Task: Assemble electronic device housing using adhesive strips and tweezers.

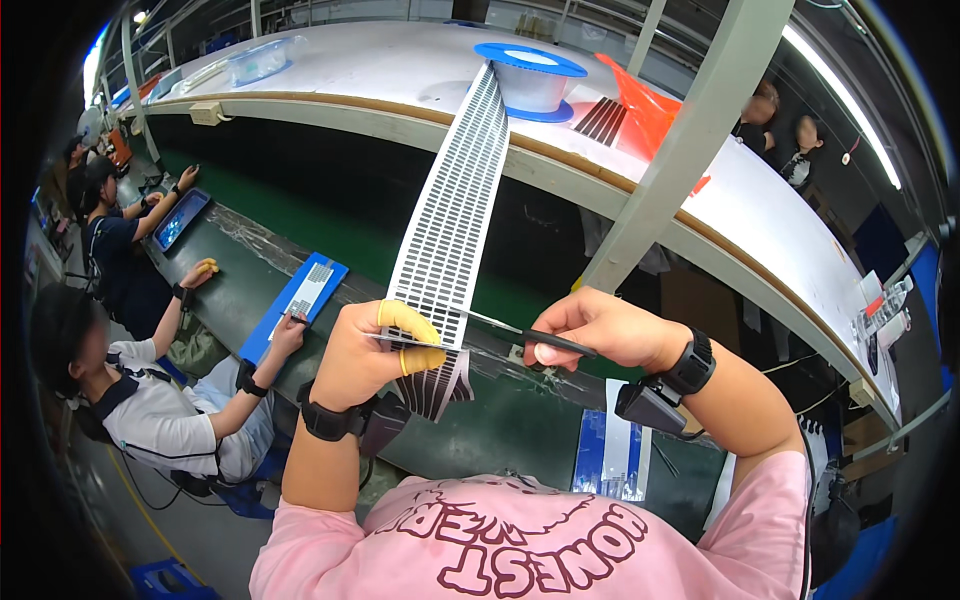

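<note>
A long white strip with rows of small black rectangles [445,235] runs down from a blue-flanged reel [530,75] to my hands. My left hand [365,350], with yellow finger cots on two fingers, closes on the strip's near part. A thin dark metallic edge crosses those fingers; I cannot tell what it belongs to. Below them, the strip's striped end [435,388] hangs curled. My right hand [605,330] grips a slim tool with a dark handle [560,343]. Its thin metal tip reaches left across the strip, beside the left fingers; its exact kind is unclear.
The reel stands on a raised white shelf [390,75], beside an orange-red plastic sheet [640,105]. A slanting metal post [690,145] rises right of the strip. On the green bench lie blue-and-white boards [610,450]. A co-worker [190,400] sits at left, hands over another board.
</note>
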`<state>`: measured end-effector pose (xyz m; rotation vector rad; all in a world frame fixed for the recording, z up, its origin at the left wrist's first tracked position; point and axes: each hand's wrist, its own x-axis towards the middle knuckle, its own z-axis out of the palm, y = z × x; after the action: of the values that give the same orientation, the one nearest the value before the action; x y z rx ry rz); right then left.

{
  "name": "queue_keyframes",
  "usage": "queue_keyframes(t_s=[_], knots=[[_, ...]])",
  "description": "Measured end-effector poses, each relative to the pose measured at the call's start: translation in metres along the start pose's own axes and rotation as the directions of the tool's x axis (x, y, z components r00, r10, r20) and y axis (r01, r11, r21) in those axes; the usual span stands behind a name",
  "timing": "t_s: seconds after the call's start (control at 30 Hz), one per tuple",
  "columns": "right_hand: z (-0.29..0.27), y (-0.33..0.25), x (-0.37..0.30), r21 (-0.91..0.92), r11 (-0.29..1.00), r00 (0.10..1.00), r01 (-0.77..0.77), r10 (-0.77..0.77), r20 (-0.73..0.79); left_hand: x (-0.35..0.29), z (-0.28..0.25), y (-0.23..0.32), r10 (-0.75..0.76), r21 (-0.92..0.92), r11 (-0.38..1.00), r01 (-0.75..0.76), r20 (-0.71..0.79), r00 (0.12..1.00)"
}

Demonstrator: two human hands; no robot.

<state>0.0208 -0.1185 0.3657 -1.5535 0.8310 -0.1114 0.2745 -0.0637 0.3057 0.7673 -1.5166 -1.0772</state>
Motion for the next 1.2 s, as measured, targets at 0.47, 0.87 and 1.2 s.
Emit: queue_keyframes(t_s=[0.47, 0.87, 1.2], knots=[[-0.001, -0.013, -0.001, -0.077, 0.997, 1.000, 0.000, 0.000, -0.007, 0.002, -0.001, 0.005, 0.011, 0.038, 0.999, -0.011, 0.005, 1.000], [0.001, -0.007, 0.003, 0.128, 0.990, 0.997, 0.060, -0.066, 0.038, 0.002, -0.004, 0.007, 0.013, 0.044, 0.999, -0.014, 0.017, 1.000], [-0.002, -0.005, 0.003, 0.165, 0.986, 0.994, 0.032, -0.049, 0.100, 0.003, -0.005, 0.004, 0.054, 0.096, 0.994, -0.055, 0.019, 0.998]])
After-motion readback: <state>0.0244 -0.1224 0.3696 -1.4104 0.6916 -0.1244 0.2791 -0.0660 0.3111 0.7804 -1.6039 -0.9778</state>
